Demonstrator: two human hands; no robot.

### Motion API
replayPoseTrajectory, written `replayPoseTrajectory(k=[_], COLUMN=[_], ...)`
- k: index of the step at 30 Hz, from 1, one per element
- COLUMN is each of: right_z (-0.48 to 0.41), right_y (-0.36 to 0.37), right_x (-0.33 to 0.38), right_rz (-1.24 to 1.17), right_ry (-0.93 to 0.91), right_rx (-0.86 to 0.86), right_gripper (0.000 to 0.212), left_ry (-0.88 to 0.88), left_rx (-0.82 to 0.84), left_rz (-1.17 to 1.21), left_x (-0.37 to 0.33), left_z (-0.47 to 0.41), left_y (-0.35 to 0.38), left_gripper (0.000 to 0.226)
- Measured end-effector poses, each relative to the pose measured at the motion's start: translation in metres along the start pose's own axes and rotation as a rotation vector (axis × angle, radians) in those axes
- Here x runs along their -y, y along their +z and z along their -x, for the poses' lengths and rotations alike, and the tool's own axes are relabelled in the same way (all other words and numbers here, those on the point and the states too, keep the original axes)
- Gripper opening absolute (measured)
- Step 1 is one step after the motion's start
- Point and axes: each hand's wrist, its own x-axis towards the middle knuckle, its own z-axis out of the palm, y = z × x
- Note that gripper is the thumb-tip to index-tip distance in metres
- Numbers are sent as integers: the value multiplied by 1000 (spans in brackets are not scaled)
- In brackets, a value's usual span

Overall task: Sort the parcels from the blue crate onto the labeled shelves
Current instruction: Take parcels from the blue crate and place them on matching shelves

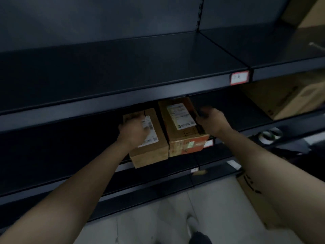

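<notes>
Two cardboard parcels sit side by side on the middle dark shelf [52, 120], their fronts jutting past its edge. The left parcel [154, 152] is plain brown with a white label. My left hand [133, 131] grips its top left side. The right parcel [182, 124] is taller, with a white shipping label on top and orange tape at its front. My right hand [211, 122] holds its right side. A red-framed shelf label [239, 77] is stuck on the upper shelf's edge. The blue crate is out of view.
The upper shelf [123, 67] carries nothing in its left bay. A large cardboard box [288, 99] stands on the right bay's middle shelf, another box [253, 189] on the floor at right. Rolls of tape [269, 135] lie at the right. Lower shelves run below; grey floor underneath.
</notes>
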Motion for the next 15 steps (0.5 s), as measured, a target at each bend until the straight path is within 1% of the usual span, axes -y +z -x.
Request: replayPoseTrajectory(k=[2,3,6,8,10,11,13,15], right_z=[28,42,86,118,152,169,203,236], right_y=[-16,-25,-58,-82,-106,-118,-142,-165], right_x=[12,18,30,29,21,15,0,-19], right_rz=[231,322,618,781,871,899,945,980], right_ry=[-87,-95,-54,-48,-32,-2,87,190], right_rx=[-6,-24,-115,-230,-340,-368,-424,-487], right_gripper=[43,46,45,39,31,29,28,28], left_ry=[248,363,656,836,1014,1093,1233,1356], left_rx=[90,98,25,1,-35,-71,-135,-166], left_rz=[-42,-96,-277,-318,-340,-354,-358,-329], left_x=[-37,-57,-118,-156,-190,-205,-238,-274], left_z=[15,22,41,56,74,84,105,129], left_y=[1,2,-2,-4,-1,2,10,20], left_gripper=[38,39,39,38,37,36,34,32])
